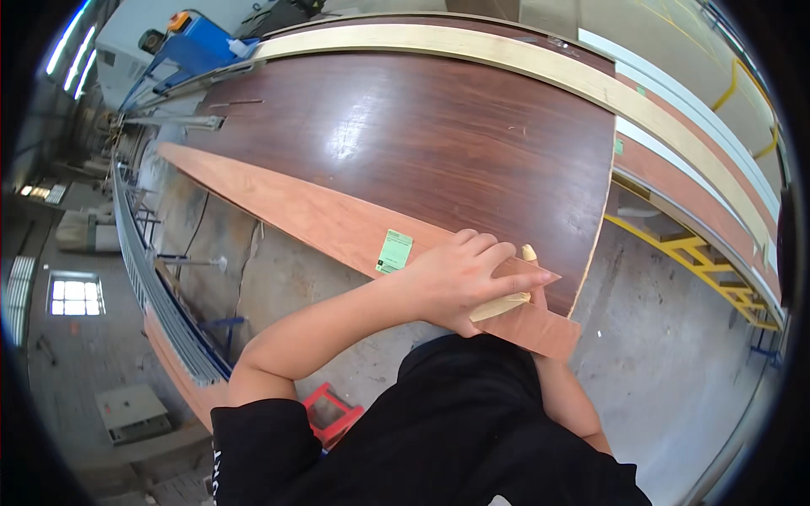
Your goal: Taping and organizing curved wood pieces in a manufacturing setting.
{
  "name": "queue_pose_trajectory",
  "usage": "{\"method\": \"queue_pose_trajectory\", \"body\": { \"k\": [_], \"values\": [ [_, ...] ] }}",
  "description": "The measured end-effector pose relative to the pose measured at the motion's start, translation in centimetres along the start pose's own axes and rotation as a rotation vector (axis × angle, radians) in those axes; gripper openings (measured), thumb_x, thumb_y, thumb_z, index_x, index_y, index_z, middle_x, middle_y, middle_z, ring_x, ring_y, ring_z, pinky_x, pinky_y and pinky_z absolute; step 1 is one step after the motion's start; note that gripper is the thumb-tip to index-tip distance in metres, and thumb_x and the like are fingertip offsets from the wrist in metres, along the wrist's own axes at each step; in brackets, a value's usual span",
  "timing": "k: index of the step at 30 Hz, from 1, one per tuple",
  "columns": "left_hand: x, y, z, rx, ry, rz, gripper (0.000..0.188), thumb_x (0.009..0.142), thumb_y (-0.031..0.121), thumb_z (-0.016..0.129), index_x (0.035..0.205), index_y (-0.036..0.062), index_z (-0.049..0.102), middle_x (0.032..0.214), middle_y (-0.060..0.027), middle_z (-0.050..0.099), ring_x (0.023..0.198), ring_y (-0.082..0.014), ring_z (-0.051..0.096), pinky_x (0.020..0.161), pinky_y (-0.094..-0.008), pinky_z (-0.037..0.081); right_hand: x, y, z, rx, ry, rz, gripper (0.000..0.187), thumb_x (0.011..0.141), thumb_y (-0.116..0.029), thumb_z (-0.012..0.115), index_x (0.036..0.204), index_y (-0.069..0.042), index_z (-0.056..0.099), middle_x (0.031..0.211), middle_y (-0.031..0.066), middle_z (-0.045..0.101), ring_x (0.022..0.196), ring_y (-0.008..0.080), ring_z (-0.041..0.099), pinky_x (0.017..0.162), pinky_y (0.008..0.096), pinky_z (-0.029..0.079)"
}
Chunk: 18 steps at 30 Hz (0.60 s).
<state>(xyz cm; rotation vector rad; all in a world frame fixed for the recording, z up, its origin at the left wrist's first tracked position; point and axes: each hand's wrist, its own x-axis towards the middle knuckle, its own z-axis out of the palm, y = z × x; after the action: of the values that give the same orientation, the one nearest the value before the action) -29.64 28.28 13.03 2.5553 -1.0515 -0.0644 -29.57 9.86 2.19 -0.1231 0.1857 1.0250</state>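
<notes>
A long reddish-brown wooden board (312, 207) with a green label (394, 251) runs from the far left to just in front of me. My left hand (464, 278) lies over its near end, fingers curled over the far edge and index finger reaching right. Under that hand sits a pale yellow piece (499, 307), its kind unclear. A shorter reddish-brown end piece (548, 331) juts out beside it; whether it belongs to the same board I cannot tell. My right hand (540, 297) is mostly hidden behind the wood, with only part of a finger showing. Close to it a small yellow tip (529, 253) sticks up.
A broad dark brown glossy panel (405, 135) lies beyond the board, with a pale timber strip (439, 39) along its far side. To the right is a yellow metal frame (683, 253). A red stool (332, 413) stands at lower left, near stacked grey lengths (160, 304).
</notes>
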Motion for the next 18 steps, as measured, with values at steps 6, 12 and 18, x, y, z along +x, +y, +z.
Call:
{"method": "queue_pose_trajectory", "body": {
  "k": [6,12,18],
  "values": [
    [0.3,-0.1,-0.4,-0.028,0.006,-0.053,0.104,0.053,0.027,0.083,0.147,0.0268,0.040,0.117,-0.0158,0.055,0.101,-0.0347,0.057,0.086,-0.0451,0.046,-0.3,0.2,-1.7,-0.314,0.002,-0.170,0.071,0.089,-0.041,0.065,0.145,-0.010,0.036,0.136,0.0098,0.050,0.127,0.0254,0.050,0.105,0.0431,0.045],
    [0.2,-0.7,-0.8,-0.091,0.050,-0.034,0.108,0.054,0.043,0.087,0.148,0.0244,0.039,0.117,-0.0165,0.056,0.102,-0.0356,0.057,0.089,-0.0463,0.045,-1.5,1.9,-3.4,-0.606,-0.016,-0.388,0.079,0.082,-0.032,0.073,0.147,-0.010,0.034,0.141,0.0100,0.046,0.132,0.0268,0.045,0.107,0.0451,0.042],
    [-0.3,-2.1,-2.2,-0.115,0.066,-0.032,0.109,0.052,0.050,0.087,0.147,0.0199,0.042,0.137,-0.0227,0.047,0.122,-0.0414,0.048,0.104,-0.0527,0.036,-1.7,3.9,-5.3,-0.910,0.011,-0.654,0.089,0.075,-0.024,0.081,0.148,-0.010,0.032,0.146,0.0103,0.042,0.136,0.0283,0.041,0.110,0.0471,0.040]
  ]
}}
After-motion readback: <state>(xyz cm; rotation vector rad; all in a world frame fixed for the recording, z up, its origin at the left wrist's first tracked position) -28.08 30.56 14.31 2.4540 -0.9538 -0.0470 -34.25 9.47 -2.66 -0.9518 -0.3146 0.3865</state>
